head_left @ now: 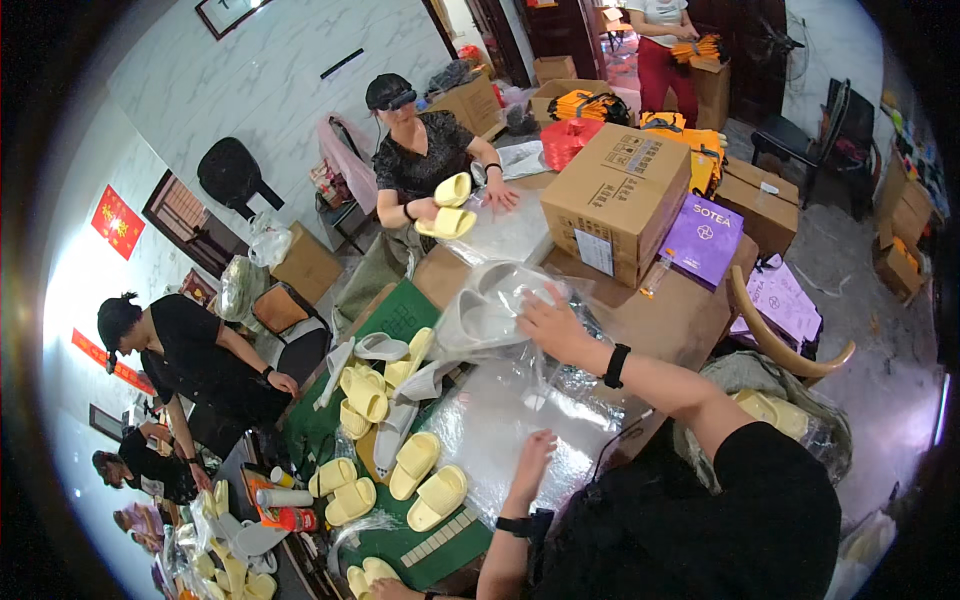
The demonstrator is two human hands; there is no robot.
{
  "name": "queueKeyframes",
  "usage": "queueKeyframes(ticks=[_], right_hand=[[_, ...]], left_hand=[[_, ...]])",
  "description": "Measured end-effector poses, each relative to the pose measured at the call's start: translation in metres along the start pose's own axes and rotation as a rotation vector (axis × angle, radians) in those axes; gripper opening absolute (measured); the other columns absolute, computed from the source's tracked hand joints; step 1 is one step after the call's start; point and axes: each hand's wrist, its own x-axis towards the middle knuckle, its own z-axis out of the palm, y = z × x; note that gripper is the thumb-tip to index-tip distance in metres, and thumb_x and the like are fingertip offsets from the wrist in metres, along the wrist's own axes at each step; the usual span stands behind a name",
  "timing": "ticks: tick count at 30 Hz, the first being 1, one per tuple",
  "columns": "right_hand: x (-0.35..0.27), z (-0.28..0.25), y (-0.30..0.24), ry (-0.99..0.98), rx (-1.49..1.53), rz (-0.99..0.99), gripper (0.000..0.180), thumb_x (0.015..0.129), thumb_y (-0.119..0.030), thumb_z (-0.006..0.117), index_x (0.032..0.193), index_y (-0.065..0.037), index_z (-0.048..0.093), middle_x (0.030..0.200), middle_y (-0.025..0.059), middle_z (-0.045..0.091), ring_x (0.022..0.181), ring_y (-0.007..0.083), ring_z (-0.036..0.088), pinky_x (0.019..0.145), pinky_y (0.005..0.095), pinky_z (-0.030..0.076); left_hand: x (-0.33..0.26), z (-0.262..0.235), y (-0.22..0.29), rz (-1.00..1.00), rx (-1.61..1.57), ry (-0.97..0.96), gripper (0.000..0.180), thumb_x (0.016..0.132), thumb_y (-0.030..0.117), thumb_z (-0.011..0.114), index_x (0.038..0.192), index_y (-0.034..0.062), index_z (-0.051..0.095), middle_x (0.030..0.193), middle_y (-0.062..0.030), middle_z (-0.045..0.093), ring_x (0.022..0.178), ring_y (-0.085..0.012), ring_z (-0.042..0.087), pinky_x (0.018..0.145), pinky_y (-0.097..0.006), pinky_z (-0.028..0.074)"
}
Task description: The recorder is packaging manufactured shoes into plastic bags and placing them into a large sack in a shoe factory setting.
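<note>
Bagged grey slippers (487,310) lie under right hand (553,325).

The slippers (415,464) are pale yellow, the mat (400,545) dark green, the boxes (618,195) brown, the folder (702,238) purple.

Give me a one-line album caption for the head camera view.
Right hand presses a bagged grey slipper, left hand rests on clear plastic bags, yellow slippers alongside.
</note>
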Motion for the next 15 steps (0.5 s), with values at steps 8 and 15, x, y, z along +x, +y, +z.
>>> queueKeyframes(ticks=[8,15], right_hand=[[-0.099,0.057,0.003,-0.414,0.056,0.28,0.026,0.064,-0.01,0.054,0.088,-0.005,0.06,0.093,0.008,0.058,0.116,0.0268,0.041,0.104,0.0514,0.013],[-0.073,0.03,0.012,-0.212,0.265,0.746,0.032,0.067,-0.021,0.061,0.095,-0.007,0.061,0.1,0.0115,0.055,0.111,0.0282,0.041,0.095,0.0476,0.025]], left_hand=[[0.005,0.011,-0.165,0.403,1.124,-0.073,0.033,0.081,0.033,0.054,0.101,0.0067,0.057,0.099,-0.0194,0.056,0.099,-0.0356,0.051,0.089,-0.042,0.039],[0.009,0.018,-0.135,0.336,1.047,-0.121,0.026,0.08,0.031,0.055,0.095,0.0102,0.06,0.097,-0.015,0.056,0.098,-0.0333,0.05,0.083,-0.044,0.04]])
